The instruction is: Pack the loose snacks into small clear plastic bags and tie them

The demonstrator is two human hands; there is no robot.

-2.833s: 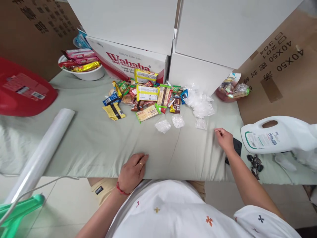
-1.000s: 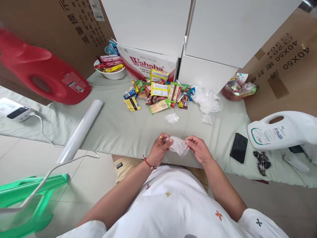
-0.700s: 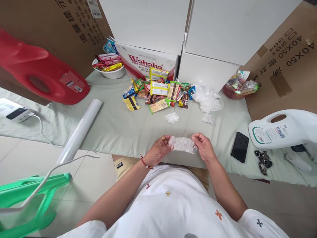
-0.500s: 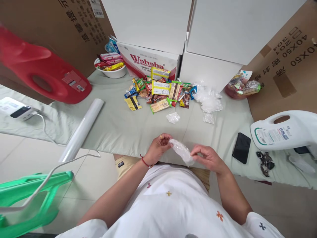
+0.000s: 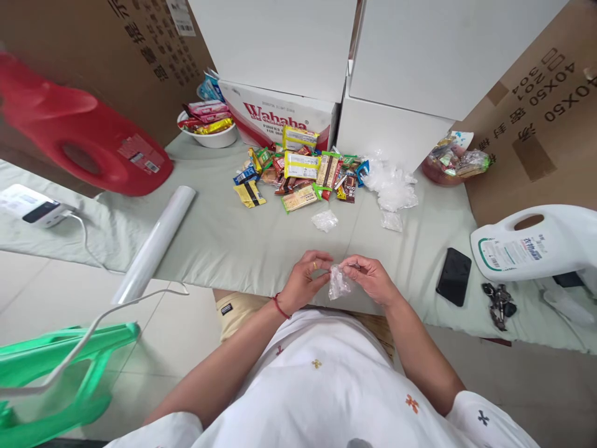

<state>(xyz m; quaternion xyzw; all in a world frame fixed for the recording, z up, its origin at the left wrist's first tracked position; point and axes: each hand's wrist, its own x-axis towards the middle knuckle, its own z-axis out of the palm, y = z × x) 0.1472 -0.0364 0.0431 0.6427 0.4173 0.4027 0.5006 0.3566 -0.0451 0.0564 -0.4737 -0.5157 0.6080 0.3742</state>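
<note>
A small clear plastic bag (image 5: 339, 284), crumpled together, hangs between my two hands near the table's front edge. My left hand (image 5: 308, 278) pinches its left side, fingers closed. Opposite it, my right hand (image 5: 368, 277) grips the top right of the bag between thumb and fingers. Just beyond them lies a folded clear plastic piece (image 5: 324, 220). Farther back is a pile of wrapped snacks (image 5: 302, 167) in yellow, green, blue and brown. To its right sits a heap of clear plastic bags (image 5: 390, 186), with another small plastic piece (image 5: 391, 221) in front.
At left stand a red jug (image 5: 93, 143), a plastic roll (image 5: 155, 244) and a white bowl (image 5: 217, 136) of snacks. At right are a phone (image 5: 454, 277), keys (image 5: 499, 306), a white detergent bottle (image 5: 536, 246) and a reddish bowl (image 5: 443, 173). White boxes (image 5: 396, 56) rise behind.
My hands have drawn closer together, the right one moving left. The plastic bag, stretched out between them before, is now bunched up small.
</note>
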